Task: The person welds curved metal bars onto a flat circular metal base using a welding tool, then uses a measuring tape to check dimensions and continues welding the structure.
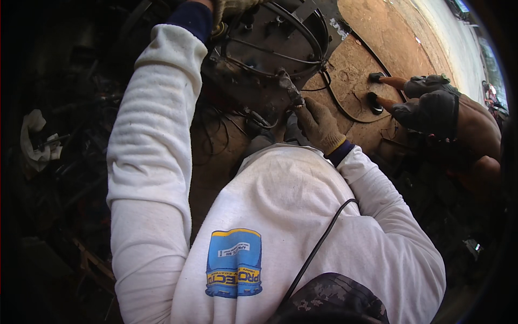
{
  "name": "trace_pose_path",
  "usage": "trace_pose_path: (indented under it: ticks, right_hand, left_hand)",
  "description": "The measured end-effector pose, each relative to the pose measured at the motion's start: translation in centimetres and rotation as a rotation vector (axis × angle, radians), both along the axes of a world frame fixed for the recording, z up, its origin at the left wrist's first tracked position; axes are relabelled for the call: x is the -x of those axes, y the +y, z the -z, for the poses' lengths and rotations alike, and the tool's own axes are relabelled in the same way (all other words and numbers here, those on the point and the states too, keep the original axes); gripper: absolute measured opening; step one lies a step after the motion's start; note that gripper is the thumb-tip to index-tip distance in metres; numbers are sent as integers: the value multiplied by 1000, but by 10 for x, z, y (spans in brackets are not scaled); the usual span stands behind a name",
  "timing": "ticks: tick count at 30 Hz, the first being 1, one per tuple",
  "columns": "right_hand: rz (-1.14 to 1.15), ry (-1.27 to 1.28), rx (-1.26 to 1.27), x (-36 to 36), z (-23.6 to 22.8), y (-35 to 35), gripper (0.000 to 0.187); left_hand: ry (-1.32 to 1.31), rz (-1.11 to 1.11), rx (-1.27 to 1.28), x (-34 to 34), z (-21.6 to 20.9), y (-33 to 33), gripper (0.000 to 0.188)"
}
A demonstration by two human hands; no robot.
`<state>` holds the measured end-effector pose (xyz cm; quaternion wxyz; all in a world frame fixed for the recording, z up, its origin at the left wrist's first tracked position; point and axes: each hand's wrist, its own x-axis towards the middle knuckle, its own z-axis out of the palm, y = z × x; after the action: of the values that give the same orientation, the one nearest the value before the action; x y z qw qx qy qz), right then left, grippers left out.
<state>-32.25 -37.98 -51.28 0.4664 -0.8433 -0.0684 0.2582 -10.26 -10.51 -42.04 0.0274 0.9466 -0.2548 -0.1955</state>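
My right hand (320, 125), in a beige knit glove, is closed around a short, worn grey tool (290, 86) that looks like a welding electrode holder. Its far end points up and left, over the near edge of a dark metal workpiece (261, 33). At the top edge of the picture, my left hand (235, 5), also gloved, is beside the workpiece's left side. The picture cuts it off, and its fingers are mostly hidden. Curved dark bars (295, 20) arch over the workpiece's surface, which has small bolt-like pieces on it.
A black cable (339, 105) curves across the brown ground right of the workpiece. Further right, another person (431, 105) in dark shorts is bent low, feet towards the cable. A pale crumpled cloth (36, 141) lies amid dark clutter at left. Thin wires hang below the workpiece.
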Motion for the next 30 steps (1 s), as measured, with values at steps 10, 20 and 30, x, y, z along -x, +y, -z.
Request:
trace_pose_path:
  ticks: [10,20,30]
  right_hand:
    - [5,-17,2,4,6,-1,42]
    - [104,94,-79,8,12,0,38]
    - [69,80,-18,2,21,-7,40]
  left_hand:
    - [36,-61,38,4,-2,-3,38]
    - [-89,112,-23,-7,24,11,56]
    - [439,-555,545,4,9,-2,66]
